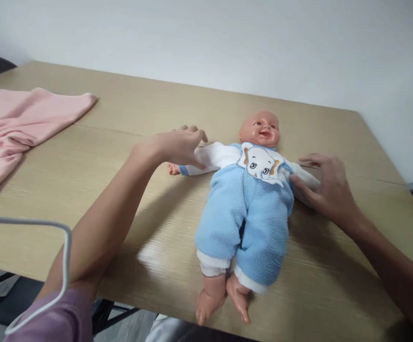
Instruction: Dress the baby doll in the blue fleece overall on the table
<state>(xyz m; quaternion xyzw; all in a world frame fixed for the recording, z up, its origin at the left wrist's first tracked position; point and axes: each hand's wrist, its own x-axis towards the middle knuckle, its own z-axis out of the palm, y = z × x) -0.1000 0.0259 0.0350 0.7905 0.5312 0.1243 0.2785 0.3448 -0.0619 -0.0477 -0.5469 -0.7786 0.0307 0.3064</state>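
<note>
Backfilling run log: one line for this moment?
left hand: open, by sleeve | right hand: open, by other sleeve | doll: dressed, face-up on table

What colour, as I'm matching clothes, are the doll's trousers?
The trousers are light blue, clearest in the head view.

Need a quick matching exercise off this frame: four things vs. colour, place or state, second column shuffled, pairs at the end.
1. Doll's trousers
2. Cloth
3. Cable
4. Doll's feet

A. White, bent, at the picture's lower left
B. Bare
C. Light blue
D. Pink, reaching the picture's left edge

Pairs: 1-C, 2-D, 3-A, 4-B
</note>
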